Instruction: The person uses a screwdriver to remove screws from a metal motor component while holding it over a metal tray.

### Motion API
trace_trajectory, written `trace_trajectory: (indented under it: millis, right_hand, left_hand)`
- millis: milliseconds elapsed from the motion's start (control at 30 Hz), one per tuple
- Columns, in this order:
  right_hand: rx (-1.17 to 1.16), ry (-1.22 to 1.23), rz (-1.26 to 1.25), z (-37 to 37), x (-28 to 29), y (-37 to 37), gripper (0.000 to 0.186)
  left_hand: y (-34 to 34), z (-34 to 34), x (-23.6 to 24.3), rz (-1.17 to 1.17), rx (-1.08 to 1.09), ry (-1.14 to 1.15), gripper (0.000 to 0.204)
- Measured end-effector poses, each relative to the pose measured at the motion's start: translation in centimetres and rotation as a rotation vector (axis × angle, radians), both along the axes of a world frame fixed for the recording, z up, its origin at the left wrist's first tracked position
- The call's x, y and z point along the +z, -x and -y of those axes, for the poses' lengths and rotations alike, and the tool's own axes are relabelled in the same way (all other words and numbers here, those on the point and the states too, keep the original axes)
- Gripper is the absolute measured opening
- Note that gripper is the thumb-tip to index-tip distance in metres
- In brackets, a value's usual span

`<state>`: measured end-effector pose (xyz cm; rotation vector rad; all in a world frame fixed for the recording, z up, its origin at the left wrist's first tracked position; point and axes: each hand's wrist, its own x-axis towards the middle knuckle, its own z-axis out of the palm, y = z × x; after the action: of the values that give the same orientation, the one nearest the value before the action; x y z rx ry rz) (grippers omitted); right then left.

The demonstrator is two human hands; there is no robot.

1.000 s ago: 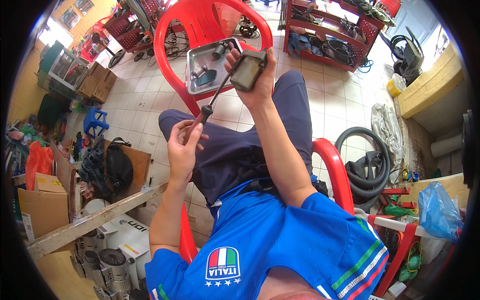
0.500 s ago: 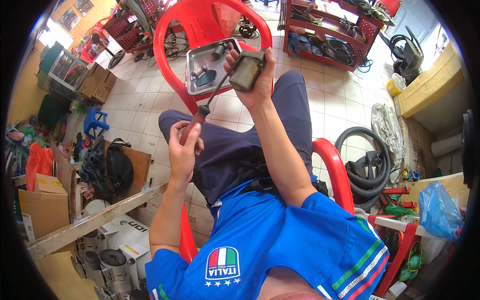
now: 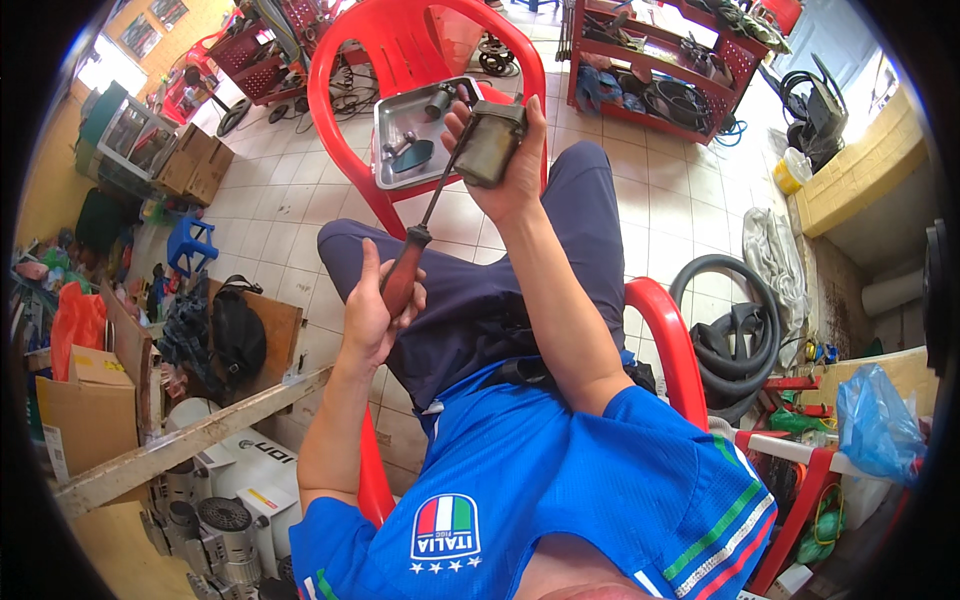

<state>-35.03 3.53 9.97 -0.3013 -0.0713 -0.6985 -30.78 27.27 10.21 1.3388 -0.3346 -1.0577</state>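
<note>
In my left hand is a screwdriver with a reddish-brown handle. The fingers curl round the handle and the thumb sticks up along its side. Its long dark shaft slants up to the edge of a grey-brown, boxy metal part with a rounded body. My right hand grips that part from beneath and the right, above my thighs. The screwdriver's tip is hidden by the part and my fingers. Just behind, a metal tray rests on a red plastic chair, holding a cylindrical part and several small pieces.
Red tool carts stand at the back. A small blue stool and cardboard boxes are at left, with a wooden bar across the lower left. Black rubber tubes lie at right, beside my red chair's armrest.
My left hand has shifted its hold on the screwdriver: the thumb has lifted away and the handle sits slightly further right. The metal part has shifted slightly left in my right hand's hold.
</note>
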Motion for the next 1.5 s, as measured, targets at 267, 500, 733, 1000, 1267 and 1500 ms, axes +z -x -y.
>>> trace_trajectory:
  millis: [267, 500, 733, 1000, 1267, 1500]
  right_hand:
    - [0.037, 0.006, 0.042, 0.2, -0.5, -0.4, 0.085]
    - [0.027, 0.012, 0.03, 0.1, -0.4, -0.3, 0.084]
    - [0.049, 0.042, 0.04, -0.5, -0.5, -0.8, 0.078]
    - [0.075, 0.024, 0.041, -0.7, -0.2, -0.7, 0.074]
    - [0.073, -0.013, 0.041, -0.9, -0.4, -0.9, 0.071]
    - [-0.048, -0.052, -0.014, 0.8, -0.9, -0.4, 0.069]
  left_hand:
    - [0.6, 0.4, -0.6, 0.217, 0.038, 0.077, 0.051]
    - [0.6, 0.8, -0.3, 0.223, 0.163, -0.015, 0.043]
    - [0.1, 0.4, -0.8, 0.003, 0.045, 0.047, 0.055]
    - [-0.8, 0.1, -0.5, -0.074, 0.115, 0.046, 0.078]
    - [-1.2, 0.0, -1.5, -0.23, 0.081, 0.15, 0.084]
    - [-0.9, 0.3, -1.0, -0.014, 0.078, 0.184, 0.059]
